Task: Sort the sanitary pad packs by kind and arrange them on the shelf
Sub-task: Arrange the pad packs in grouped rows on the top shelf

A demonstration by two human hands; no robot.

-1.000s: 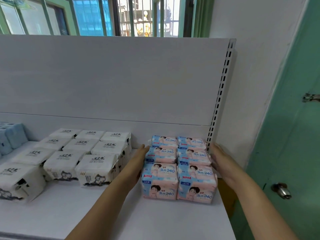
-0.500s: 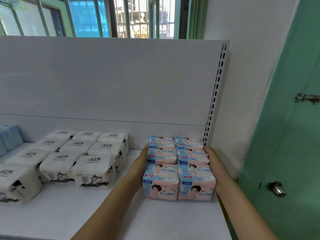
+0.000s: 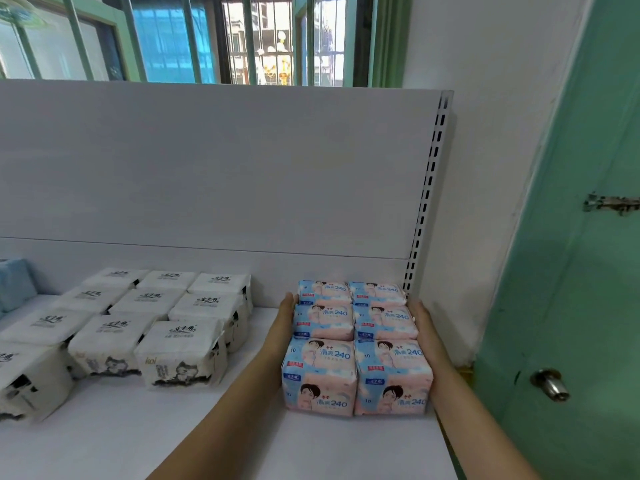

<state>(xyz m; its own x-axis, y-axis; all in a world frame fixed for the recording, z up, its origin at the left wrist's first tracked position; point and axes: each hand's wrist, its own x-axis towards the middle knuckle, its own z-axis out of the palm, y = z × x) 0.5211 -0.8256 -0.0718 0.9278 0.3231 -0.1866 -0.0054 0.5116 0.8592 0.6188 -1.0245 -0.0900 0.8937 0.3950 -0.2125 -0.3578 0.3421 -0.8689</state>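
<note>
Several pink-and-blue pad packs (image 3: 356, 344) stand in two tidy columns at the right end of the white shelf (image 3: 207, 434). My left hand (image 3: 283, 325) presses flat against the block's left side. On the block's right side my right hand (image 3: 424, 332) presses with straight fingers. To the left, several white packs with black print (image 3: 149, 320) sit in rows. A light blue pack (image 3: 14, 287) shows at the far left edge.
The shelf's white back panel (image 3: 207, 168) rises behind the packs, with a slotted upright (image 3: 427, 188) at its right end. A green door (image 3: 581, 271) with a metal knob (image 3: 550, 384) stands close on the right. Bare shelf lies in front of the packs.
Both hands have closed in against the sides of the pink-and-blue block, squaring it up. The view has shifted slightly to the right.
</note>
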